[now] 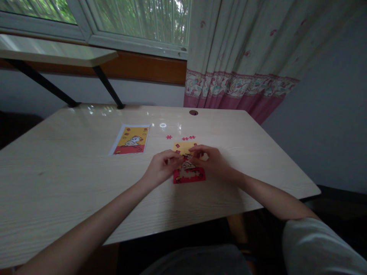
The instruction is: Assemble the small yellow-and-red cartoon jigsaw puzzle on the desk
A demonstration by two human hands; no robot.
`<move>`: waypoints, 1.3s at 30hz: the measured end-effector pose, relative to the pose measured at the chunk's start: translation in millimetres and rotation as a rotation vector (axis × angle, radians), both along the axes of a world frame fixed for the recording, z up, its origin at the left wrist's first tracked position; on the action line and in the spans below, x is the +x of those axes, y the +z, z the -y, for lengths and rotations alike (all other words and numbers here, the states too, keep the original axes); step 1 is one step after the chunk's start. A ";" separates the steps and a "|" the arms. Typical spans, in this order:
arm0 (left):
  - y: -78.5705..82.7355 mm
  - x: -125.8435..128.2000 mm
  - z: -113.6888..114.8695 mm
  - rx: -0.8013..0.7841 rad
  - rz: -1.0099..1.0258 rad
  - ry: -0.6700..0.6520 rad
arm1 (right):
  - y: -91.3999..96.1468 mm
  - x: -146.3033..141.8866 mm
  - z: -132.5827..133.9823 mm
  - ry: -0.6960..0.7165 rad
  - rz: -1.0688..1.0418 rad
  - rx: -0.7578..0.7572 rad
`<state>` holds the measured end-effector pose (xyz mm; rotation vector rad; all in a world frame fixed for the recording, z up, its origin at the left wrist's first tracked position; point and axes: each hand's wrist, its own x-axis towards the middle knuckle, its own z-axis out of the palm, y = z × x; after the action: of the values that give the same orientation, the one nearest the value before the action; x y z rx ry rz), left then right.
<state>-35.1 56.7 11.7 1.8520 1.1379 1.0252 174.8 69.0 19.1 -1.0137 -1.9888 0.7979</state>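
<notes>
A jigsaw puzzle (189, 180) with a yellow top, red bottom and white animal lies flat on the desk, with a gap showing bare wood in its lower middle. Over its left edge is my left hand (164, 167), thumb and forefinger pinched together. My right hand (211, 162) curls over the puzzle's right side, thumb and fingers bent inward close to the left fingertips. Whatever either pinch holds is too small and dark to make out. Beyond the puzzle lie a loose red puzzle piece (169, 137) and two more red pieces (188, 138) side by side.
A printed picture (132, 141) of the same animal design lies to the left on the pale wooden desk (86, 183). A raised shelf (57, 53) on black legs stands at the back left. A cable hole (194, 112) sits near the back edge, before the curtain (235, 84).
</notes>
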 end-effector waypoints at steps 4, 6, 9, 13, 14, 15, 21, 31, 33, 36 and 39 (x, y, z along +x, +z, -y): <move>-5.4 0.5 -2.4 -0.214 0.239 0.061 | 1.2 1.2 3.1 -0.074 0.192 0.266; -6.4 1.4 -2.4 -0.226 0.262 0.047 | -0.2 1.0 2.5 -0.085 0.252 0.340; -5.8 3.5 -1.6 -0.248 0.282 0.017 | -2.1 0.7 0.7 -0.071 0.301 0.413; -4.3 6.2 -0.5 -0.318 0.373 0.003 | -2.2 1.1 0.3 -0.073 0.300 0.489; -4.2 6.6 -0.3 -0.329 0.388 -0.001 | -2.0 1.2 0.6 -0.075 0.295 0.505; -4.3 7.0 -0.1 -0.338 0.398 -0.005 | -1.7 1.2 1.0 -0.073 0.291 0.518; -4.3 4.8 -2.1 -0.287 0.300 0.024 | -1.5 1.7 0.4 -0.082 0.263 0.520; 6.0 -31.1 -16.5 0.124 -0.254 -0.041 | -0.6 5.3 0.1 -0.092 0.186 0.415; 5.5 -38.0 -19.2 0.202 -0.316 -0.133 | -3.1 3.9 3.3 -0.056 0.244 0.304; 2.7 -43.5 -20.6 0.298 -0.418 -0.259 | -10.0 0.3 7.3 0.024 0.311 0.183; 0.6 -44.3 -19.7 0.346 -0.477 -0.357 | -16.4 -3.2 8.5 0.084 0.349 0.146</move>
<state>-79.4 76.4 12.3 2.5597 0.8649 0.6146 171.5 60.5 2.7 -1.0432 -2.3612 0.5361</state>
